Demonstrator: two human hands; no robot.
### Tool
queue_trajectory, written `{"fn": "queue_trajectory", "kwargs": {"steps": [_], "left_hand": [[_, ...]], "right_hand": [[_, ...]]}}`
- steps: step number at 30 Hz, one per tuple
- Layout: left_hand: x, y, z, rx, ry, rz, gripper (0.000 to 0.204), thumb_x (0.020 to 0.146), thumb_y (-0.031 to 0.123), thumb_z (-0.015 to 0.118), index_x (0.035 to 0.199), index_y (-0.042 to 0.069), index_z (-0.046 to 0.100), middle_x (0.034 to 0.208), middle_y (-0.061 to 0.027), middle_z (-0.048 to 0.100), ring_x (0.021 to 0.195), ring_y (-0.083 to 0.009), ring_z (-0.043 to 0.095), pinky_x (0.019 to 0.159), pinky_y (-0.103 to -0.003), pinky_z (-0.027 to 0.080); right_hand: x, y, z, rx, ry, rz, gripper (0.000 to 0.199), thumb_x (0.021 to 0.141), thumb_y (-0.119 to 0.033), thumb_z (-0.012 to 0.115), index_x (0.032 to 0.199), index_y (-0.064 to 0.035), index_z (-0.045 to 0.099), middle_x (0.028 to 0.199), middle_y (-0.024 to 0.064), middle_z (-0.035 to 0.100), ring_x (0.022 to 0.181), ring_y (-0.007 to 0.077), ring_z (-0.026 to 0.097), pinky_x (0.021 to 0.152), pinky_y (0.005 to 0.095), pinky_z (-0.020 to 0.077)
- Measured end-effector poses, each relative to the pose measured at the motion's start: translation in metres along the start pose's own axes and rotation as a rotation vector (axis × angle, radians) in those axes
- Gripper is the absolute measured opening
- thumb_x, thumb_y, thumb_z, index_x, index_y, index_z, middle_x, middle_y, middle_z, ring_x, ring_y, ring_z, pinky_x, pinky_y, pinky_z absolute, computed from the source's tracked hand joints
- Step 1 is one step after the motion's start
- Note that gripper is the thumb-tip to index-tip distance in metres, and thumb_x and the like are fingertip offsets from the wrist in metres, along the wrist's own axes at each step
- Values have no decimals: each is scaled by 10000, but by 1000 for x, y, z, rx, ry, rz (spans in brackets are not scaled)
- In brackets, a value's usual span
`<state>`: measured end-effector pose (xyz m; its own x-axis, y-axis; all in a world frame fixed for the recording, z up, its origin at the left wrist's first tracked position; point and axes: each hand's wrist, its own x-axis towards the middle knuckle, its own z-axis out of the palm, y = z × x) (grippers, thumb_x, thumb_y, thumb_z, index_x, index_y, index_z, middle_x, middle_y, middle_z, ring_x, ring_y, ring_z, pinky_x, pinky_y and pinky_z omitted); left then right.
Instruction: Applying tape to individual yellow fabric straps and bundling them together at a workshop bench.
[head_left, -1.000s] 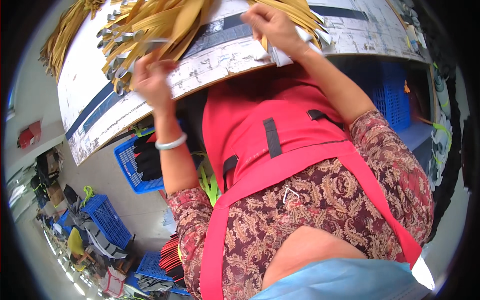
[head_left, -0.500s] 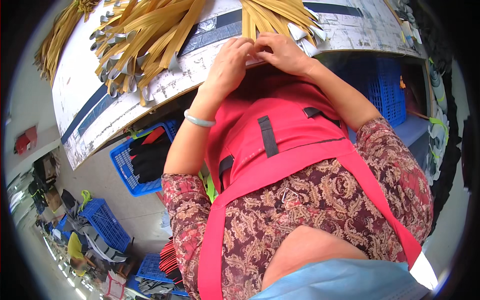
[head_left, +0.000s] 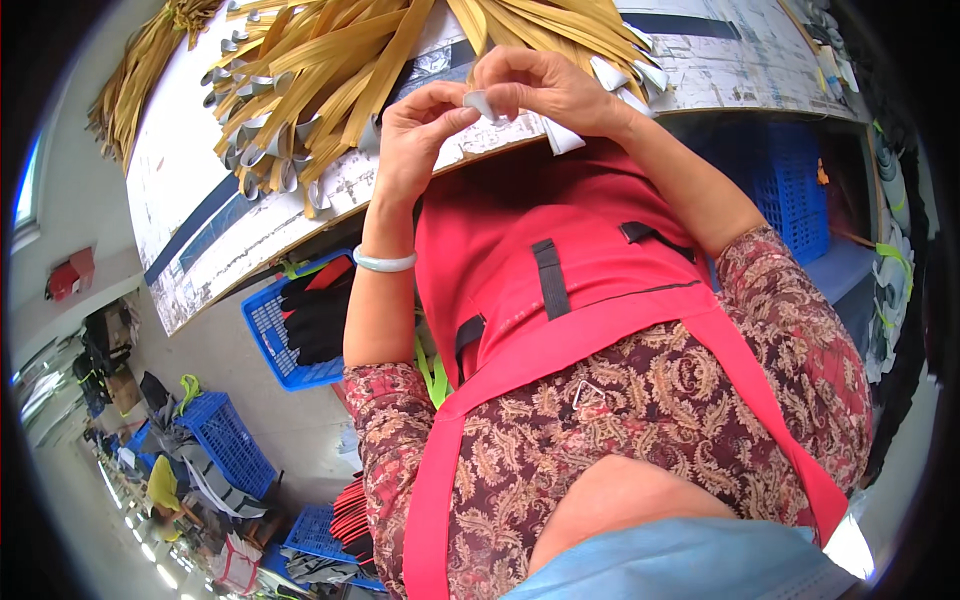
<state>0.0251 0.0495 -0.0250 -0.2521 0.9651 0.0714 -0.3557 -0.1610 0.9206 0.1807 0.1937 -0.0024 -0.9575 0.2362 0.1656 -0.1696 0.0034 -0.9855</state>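
Observation:
Over the table's near edge, both my hands work at the grey end of a yellow strip. My right hand (head_left: 555,92) pinches the small grey-white tab (head_left: 480,104) between thumb and fingers. Fingers and thumb of my left hand (head_left: 422,130) close on the tab's left side. Behind my right hand fans a bunch of flat yellow strips (head_left: 545,30) with grey ends, one grey end (head_left: 562,138) hanging over the table edge. A larger pile of such strips (head_left: 345,65) lies to the left, folded grey ends toward me.
The white, worn table (head_left: 185,285) carries dark tape bands. Another yellow bundle (head_left: 140,90) hangs at its far left. Below stand a blue basket (head_left: 270,330) with black pieces and, at right, a blue crate (head_left: 790,190). More crates (head_left: 225,445) stand on the floor at left.
My hands have come a little apart and nearer to me, the left one lower. The grey tab now shows between them. Another grey end now hangs over the table edge.

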Motion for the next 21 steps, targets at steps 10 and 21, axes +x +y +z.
{"fn": "queue_trajectory", "kwargs": {"steps": [10,21], "left_hand": [[-15,9,0,-95,-10,71,127,822,-43,710,936,-20,661,920,-70,686,831,-147,657,792,-272,531],[-25,5,34,305,341,261,208,857,-81,622,1039,18,600,731,-12,515,608,-100,574,542,-205,531]], "right_hand": [[12,-35,4,-105,-155,164,99,878,-72,692,905,5,636,814,8,599,658,71,546,575,214,451],[18,16,24,-797,426,-253,62,853,-46,686,861,-21,630,766,-3,559,679,65,566,612,233,475]]}}
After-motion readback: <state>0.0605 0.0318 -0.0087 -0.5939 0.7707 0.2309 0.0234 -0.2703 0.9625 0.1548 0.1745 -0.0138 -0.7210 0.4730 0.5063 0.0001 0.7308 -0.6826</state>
